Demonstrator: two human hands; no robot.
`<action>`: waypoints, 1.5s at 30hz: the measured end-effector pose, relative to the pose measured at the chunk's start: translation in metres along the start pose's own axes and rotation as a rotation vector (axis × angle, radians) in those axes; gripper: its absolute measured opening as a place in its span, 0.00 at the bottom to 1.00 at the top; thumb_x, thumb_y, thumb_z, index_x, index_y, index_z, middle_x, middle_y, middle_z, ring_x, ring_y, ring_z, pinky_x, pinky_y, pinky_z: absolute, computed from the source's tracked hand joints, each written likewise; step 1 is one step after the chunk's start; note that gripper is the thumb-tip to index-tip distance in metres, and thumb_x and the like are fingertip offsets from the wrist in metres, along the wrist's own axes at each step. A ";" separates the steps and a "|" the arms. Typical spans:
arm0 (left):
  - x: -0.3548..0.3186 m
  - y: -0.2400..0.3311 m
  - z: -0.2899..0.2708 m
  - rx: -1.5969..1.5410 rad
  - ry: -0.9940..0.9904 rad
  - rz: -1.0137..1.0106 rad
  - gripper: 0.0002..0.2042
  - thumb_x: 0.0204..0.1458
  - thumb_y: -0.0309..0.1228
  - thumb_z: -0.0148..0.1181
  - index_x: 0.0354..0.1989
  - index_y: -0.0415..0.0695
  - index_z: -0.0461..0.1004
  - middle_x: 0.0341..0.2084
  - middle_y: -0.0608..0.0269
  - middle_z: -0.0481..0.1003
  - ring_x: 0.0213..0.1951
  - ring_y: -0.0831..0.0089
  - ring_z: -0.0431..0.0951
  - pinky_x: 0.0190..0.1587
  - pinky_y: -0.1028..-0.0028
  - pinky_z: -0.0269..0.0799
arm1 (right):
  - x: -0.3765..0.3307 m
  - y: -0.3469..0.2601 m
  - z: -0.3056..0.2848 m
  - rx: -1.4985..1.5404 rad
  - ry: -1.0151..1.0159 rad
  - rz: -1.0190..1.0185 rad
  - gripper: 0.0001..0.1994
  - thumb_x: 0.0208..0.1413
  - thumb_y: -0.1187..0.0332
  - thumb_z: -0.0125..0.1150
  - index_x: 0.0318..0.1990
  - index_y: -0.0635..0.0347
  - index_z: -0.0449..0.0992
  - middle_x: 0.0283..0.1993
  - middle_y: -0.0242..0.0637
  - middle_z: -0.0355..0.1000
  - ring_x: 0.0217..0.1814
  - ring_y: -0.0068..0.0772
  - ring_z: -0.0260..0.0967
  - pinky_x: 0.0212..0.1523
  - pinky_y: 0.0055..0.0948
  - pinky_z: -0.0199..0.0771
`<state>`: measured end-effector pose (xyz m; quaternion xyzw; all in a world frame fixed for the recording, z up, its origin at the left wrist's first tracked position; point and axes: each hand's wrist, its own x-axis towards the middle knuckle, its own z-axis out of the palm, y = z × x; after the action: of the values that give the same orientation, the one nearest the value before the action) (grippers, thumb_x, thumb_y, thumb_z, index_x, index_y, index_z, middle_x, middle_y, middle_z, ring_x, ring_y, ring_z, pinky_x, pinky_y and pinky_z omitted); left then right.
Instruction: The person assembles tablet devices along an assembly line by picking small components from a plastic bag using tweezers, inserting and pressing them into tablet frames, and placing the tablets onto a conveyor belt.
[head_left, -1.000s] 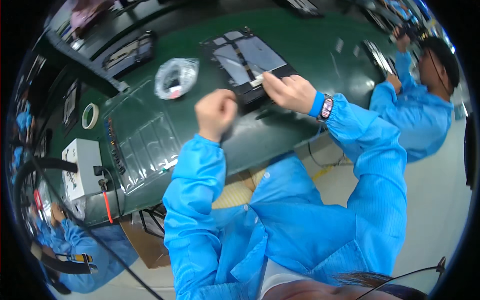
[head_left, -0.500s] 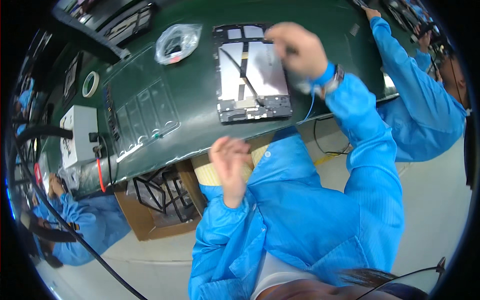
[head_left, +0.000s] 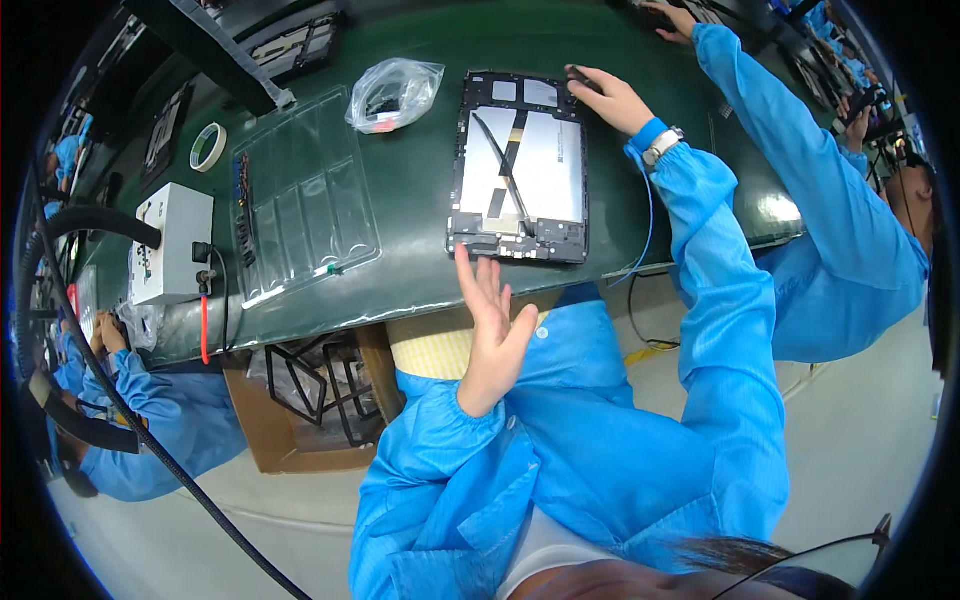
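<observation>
An opened tablet [head_left: 566,190] lies on the green bench, its silver inner plate, black frame and lower circuit boards exposed. A loose dark cable runs slantwise across the plate. Beside the tablet's top right corner is my right hand [head_left: 618,105], thumb and forefinger closed around a small dark piece [head_left: 583,78] too small to name. A blue wrist strap with a cord circles that wrist, next to a watch. My left hand [head_left: 492,340] is open, palm turned up and fingers spread; its fingertips reach the tablet's lower left edge, and I cannot tell whether they touch.
A clear plastic tray [head_left: 310,200] and a bagged coil [head_left: 395,95] lie left of the tablet. Farther left are a tape roll [head_left: 208,147] and a white box [head_left: 174,245] with cables. A carton [head_left: 285,430] with black frames stands below the bench. Co-workers sit on both sides.
My right hand has moved from over the tablet's upper right to just outside its corner. My left hand has risen toward the tablet's lower edge, fingers spreading. The whole view has shifted slightly.
</observation>
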<state>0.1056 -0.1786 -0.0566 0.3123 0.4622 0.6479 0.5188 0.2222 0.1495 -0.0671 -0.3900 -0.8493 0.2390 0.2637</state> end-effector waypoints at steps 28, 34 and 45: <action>0.184 0.063 -0.120 1.692 0.148 0.341 0.14 0.49 0.46 0.51 0.39 0.57 0.76 0.57 0.50 0.58 0.59 0.55 0.57 0.54 0.35 0.38 | 0.075 -0.169 0.108 0.507 -0.194 0.009 0.13 0.45 0.61 0.62 0.27 0.64 0.76 0.20 0.35 0.71 0.21 0.22 0.69 0.24 0.21 0.69; 0.186 0.058 -0.126 1.594 0.170 0.405 0.13 0.48 0.44 0.53 0.37 0.53 0.75 0.54 0.48 0.61 0.56 0.58 0.62 0.55 0.38 0.43 | 0.081 -0.141 0.148 0.538 -0.098 -0.157 0.10 0.46 0.68 0.61 0.35 0.64 0.76 0.31 0.37 0.74 0.33 0.26 0.72 0.36 0.22 0.72; 0.192 0.053 -0.124 1.603 0.203 0.387 0.13 0.49 0.42 0.52 0.42 0.54 0.73 0.57 0.44 0.56 0.62 0.52 0.49 0.56 0.37 0.37 | 0.086 -0.143 0.150 0.363 -0.123 -0.114 0.10 0.43 0.68 0.63 0.36 0.56 0.79 0.35 0.36 0.76 0.35 0.28 0.74 0.37 0.22 0.73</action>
<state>-0.0760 -0.0296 -0.0687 0.6013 0.7663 0.2250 -0.0255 0.0022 0.1036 -0.0691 -0.2717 -0.8275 0.3964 0.2903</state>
